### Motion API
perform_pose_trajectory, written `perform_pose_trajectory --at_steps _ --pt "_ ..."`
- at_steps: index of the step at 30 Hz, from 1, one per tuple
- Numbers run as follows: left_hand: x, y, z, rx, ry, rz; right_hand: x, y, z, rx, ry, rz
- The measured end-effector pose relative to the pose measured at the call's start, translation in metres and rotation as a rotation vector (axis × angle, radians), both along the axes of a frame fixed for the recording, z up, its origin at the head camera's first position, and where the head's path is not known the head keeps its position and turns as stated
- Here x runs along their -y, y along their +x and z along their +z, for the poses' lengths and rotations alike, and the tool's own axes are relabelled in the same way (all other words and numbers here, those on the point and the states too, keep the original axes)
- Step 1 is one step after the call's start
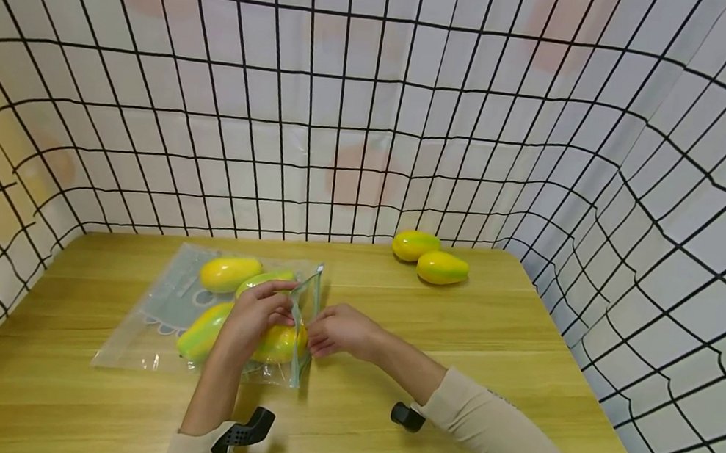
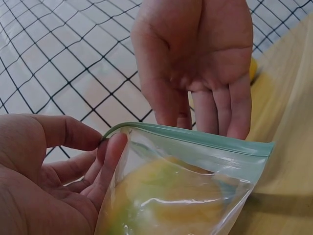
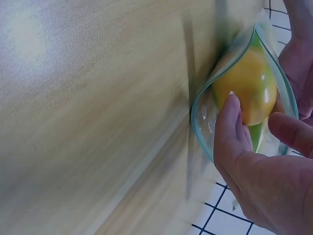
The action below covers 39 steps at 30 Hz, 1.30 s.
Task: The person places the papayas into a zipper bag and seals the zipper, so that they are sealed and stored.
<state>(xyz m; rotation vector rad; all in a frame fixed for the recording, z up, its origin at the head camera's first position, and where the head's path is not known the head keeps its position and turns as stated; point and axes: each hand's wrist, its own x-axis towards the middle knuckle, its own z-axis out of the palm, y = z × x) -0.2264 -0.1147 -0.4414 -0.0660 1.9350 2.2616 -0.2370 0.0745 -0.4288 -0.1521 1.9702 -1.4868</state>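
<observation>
- On the left of the surface (image 1: 341, 438) lies the clear bag (image 1: 124, 349), its mouth facing right, with four fruits (image 1: 229, 274) showing through the plastic
- Just inside the mouth sits the near fruit (image 1: 277, 344), which we judge to be the one being worked in; the other three lie deeper
- Our left hand (image 1: 255, 318) reaches over the bag, thumb and fingers clamped on the pale green rim (image 2: 210, 139)
- Our right hand (image 1: 345, 332) is at the mouth, its fingers apart, with the thumb to one side of the near fruit; we cannot tell how firmly they touch it, if at all
- To do this well, we would hold the rim lifted and taut, so the mouth gapes and no edge folds under
- We should push at the outer end, along the bag rather than down, then slip our fingers out flat so they drag neither fruit nor rim
- At the far right, two loose fruits (image 1: 442, 268) lie together, well apart from the bag
</observation>
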Motion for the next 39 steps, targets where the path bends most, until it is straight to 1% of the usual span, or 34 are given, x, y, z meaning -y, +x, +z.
perform_pose_trajectory --at_steps 4,14,19,25,35,39 --pt "0.0 0.0 0.0 -0.003 -0.004 0.006 0.002 0.001 0.001 0.004 -0.008 0.012" --pt "0.0 0.002 0.004 -0.018 -0.013 0.01 0.008 0.003 0.001 0.027 -0.043 0.003" --pt "0.001 0.002 0.004 -0.017 -0.009 0.013 0.012 0.004 0.0 0.031 -0.058 0.031" --pt "0.0 0.002 0.004 -0.02 -0.01 0.017 0.014 0.005 -0.003 0.045 -0.08 0.046" --pt "-0.001 0.001 0.004 -0.022 -0.028 0.014 0.017 0.005 -0.006 0.052 -0.074 0.034" --pt "-0.001 0.001 0.003 -0.023 -0.02 0.013 0.017 0.005 -0.005 0.032 -0.053 0.032"
